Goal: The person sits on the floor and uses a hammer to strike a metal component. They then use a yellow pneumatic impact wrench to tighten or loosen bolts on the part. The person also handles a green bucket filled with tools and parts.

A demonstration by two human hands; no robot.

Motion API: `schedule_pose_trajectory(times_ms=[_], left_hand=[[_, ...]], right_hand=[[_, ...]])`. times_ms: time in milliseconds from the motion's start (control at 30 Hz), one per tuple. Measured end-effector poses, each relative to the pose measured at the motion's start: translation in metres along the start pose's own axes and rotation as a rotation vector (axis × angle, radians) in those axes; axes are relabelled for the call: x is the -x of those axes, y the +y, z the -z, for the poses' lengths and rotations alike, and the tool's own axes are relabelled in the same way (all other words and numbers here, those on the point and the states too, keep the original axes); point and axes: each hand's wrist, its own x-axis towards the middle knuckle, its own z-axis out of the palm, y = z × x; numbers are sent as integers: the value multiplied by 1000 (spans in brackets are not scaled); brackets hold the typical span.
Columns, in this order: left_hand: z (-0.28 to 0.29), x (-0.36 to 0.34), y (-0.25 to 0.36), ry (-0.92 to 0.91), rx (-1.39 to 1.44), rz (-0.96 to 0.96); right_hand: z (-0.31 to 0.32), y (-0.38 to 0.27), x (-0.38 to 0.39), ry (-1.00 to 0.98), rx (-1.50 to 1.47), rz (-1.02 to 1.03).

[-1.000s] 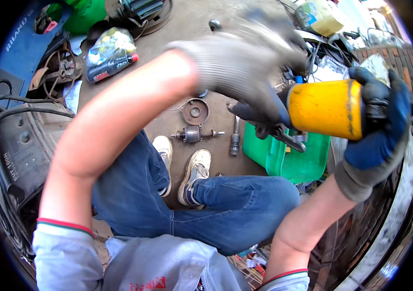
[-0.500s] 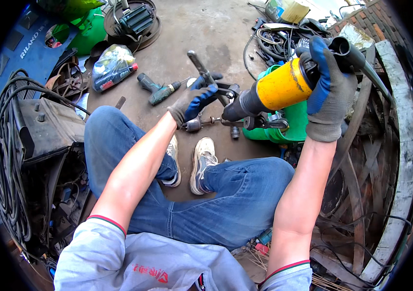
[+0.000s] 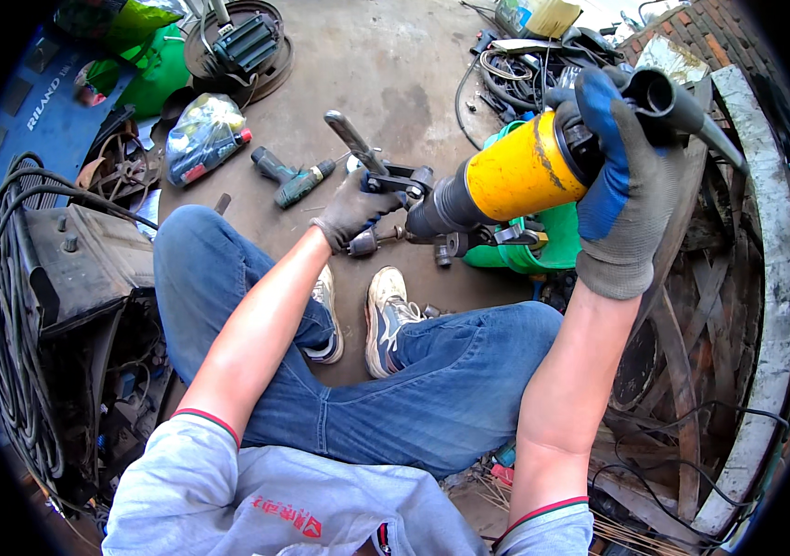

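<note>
A yellow hydraulic gear puller (image 3: 520, 171) hangs in front of me, tilted, with its black threaded collar and steel jaws toward the left. My right hand (image 3: 625, 176), in a grey and blue glove, is wrapped round its rear end, beside a black tube-like handle (image 3: 692, 111). At the other end my gloved left hand (image 3: 353, 208) is closed on the puller's linkage, below a long steel jaw (image 3: 350, 134) that points away from me. Part of the left fingers is hidden behind the metal. Under the puller, a metal shaft-like part (image 3: 364, 243) lies on the ground.
A cordless drill (image 3: 293, 178) lies on the floor beyond my left hand. A green bucket (image 3: 557, 243) stands below the puller. Further out are a bagged bottle (image 3: 205, 139), a motor (image 3: 247, 42), coiled cables (image 3: 506, 74), a battery (image 3: 89, 246) and scrap wood (image 3: 692, 343).
The puller has shifted slightly left and turned a little. My left hand's fingers, stretched along the jaw before, now curl round the linkage. My right hand keeps its grip.
</note>
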Motion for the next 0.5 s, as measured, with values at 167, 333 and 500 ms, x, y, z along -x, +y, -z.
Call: schedule_pose_trajectory(times_ms=[167, 333, 500], left_hand=[[3, -4, -2, 226, -287, -200], [32, -1, 12, -7, -218, -146], [11, 12, -4, -108, 191, -96]], right_hand=[[-4, -7, -9, -54, 79, 177], [-11, 0, -11, -4, 77, 101], [-24, 14, -16, -42, -255, 26]])
